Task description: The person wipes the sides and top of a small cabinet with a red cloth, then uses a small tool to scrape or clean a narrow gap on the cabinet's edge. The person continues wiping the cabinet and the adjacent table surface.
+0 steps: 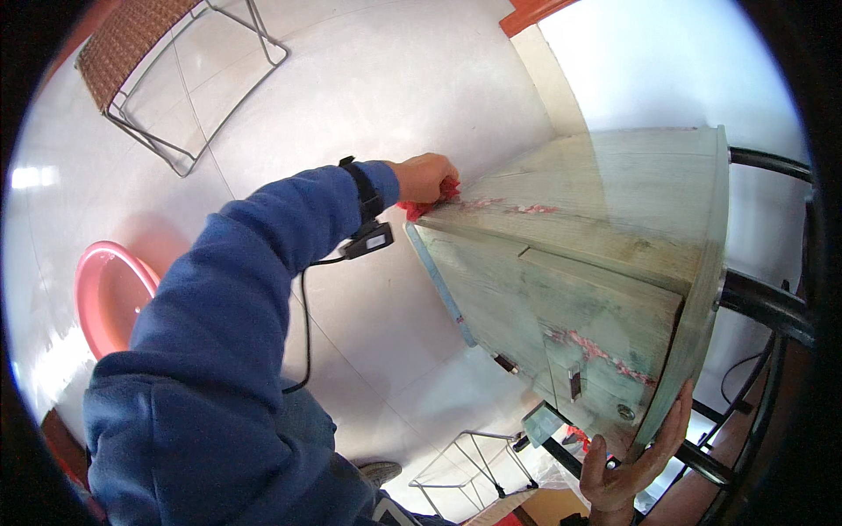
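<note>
A pale green wooden cabinet (631, 177) with painted pink flowers lies before me at a slant. My left hand (424, 177) grips a crumpled red cloth (414, 210) against the cabinet's far left corner, beside the flowers. Low on the right, my right hand (625, 477) holds the edge of the cabinet's end board (684, 355), thumb on one side and fingers on the other. The cabinet's front has a door (605, 309), a metal handle (575, 382) and a round lock (625, 412). A second handle (505, 363) sits farther left.
Black tubes (763, 309) extend from the cabinet's right end. A pink basin (108, 296) stands on the pale tiled floor at left. A woven seat with metal legs (138, 46) is at top left, a wire frame (467, 467) below. A cable (306, 329) hangs from my left wrist device (368, 240).
</note>
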Demonstrator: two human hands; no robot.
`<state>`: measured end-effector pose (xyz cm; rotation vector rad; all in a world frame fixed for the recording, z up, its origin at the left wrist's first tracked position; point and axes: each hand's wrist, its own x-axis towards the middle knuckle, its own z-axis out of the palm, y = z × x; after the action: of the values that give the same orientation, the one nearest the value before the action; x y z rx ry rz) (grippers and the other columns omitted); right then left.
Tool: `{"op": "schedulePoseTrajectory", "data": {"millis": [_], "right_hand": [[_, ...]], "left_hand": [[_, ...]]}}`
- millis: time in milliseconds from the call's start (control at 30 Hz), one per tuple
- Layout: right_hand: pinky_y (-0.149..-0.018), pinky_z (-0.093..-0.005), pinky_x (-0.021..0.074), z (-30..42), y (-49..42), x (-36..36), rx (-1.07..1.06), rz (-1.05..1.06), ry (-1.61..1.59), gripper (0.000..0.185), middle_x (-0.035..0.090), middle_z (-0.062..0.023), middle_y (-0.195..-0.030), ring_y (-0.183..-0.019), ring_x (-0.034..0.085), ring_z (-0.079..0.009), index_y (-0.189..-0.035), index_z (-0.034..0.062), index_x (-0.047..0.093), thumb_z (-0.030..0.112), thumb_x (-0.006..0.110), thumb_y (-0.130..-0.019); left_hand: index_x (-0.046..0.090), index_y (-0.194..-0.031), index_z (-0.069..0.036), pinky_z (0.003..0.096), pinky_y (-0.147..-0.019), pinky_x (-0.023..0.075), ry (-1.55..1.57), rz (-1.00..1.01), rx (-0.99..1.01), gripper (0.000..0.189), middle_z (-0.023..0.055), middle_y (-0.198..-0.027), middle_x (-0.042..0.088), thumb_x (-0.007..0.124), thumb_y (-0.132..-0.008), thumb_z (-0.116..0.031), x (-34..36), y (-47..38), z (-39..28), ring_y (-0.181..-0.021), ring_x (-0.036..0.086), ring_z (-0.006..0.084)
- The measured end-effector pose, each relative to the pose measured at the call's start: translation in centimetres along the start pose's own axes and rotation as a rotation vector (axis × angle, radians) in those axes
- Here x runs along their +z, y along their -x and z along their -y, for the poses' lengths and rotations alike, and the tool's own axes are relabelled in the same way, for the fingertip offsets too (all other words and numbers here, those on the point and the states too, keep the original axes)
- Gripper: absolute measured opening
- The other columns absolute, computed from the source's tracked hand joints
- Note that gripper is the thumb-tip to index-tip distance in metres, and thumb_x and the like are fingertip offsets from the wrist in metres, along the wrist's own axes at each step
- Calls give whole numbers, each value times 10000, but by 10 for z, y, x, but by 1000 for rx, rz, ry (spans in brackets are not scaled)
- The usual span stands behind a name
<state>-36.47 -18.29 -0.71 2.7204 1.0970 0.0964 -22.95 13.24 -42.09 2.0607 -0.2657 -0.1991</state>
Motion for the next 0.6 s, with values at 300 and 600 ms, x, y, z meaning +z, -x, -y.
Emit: {"op": "schedulePoseTrajectory", "data": {"millis": [300, 600], "right_hand": [[-1138, -564, 298, 1, -4, 2, -41, -40, -74, 805, 237, -299, -1539, -1432, 276, -451, -1535, 20, 205, 233, 599, -866], [-1125, -575, 291, -1, -6, 3, -116, -105, -35, 908, 305, -355, -1488, -1373, 344, -494, -1484, -72, 259, 143, 691, -714]], "left_hand": [[694, -883, -25, 449, -676, 535, -102, 318, -3, 155, 199, -804, 691, 683, -744, -93, -7, 96, -11, -736, 681, 362], [657, -836, -45, 462, -685, 533, -75, -333, -134, 118, 168, -809, 675, 635, -725, -76, 34, 93, -18, -728, 668, 367]]}}
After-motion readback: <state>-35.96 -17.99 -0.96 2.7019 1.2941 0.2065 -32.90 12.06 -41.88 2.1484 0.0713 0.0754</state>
